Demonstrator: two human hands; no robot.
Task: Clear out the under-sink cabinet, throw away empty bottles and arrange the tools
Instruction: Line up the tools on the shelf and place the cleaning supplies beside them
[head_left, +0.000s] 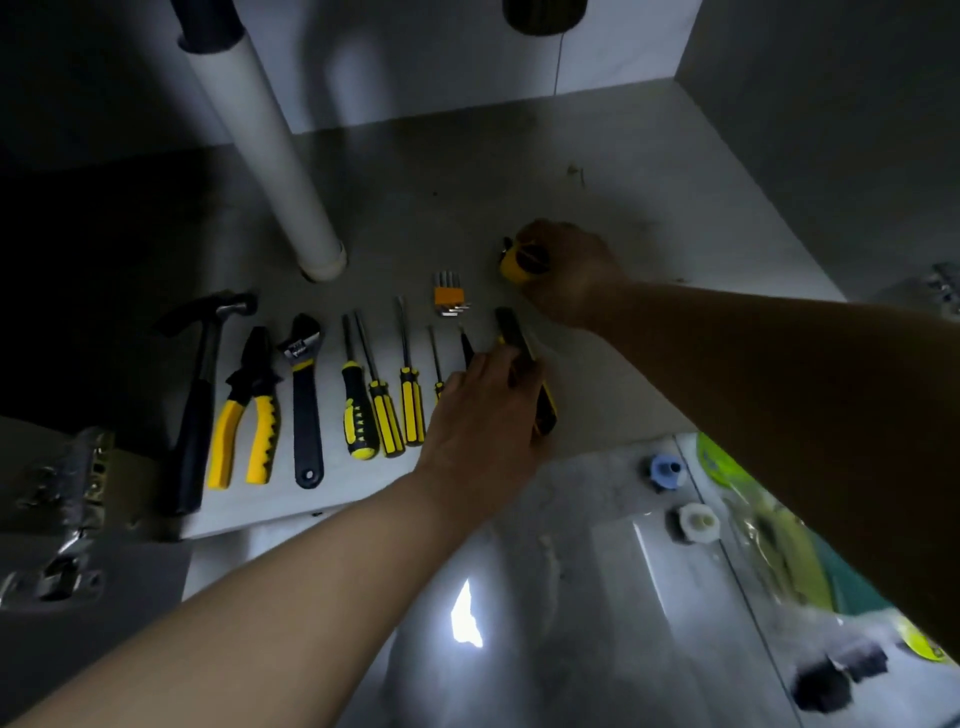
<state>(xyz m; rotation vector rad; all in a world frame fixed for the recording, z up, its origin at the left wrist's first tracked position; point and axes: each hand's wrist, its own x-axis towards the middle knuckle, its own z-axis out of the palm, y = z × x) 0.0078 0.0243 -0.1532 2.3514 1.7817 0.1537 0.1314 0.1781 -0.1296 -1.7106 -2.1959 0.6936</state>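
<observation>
Tools lie in a row on the cabinet floor (597, 171): a hammer (200, 384), yellow pliers (249, 410), an adjustable wrench (305, 395) and several yellow-black screwdrivers (382, 400). An orange hex key set (448, 300) lies behind them. My left hand (483, 415) rests over the right end of the row, its fingers around a black and yellow utility knife (519, 338). Farther back, my right hand (566, 270) grips a yellow tape measure (517, 260) on the floor.
A white drain pipe (270, 145) comes down to the floor at the back left. Door hinges (72, 493) sit at the left edge. Outside the cabinet at the right lie a blue cap (665, 470), a white cap (698, 522) and green packaging (769, 530).
</observation>
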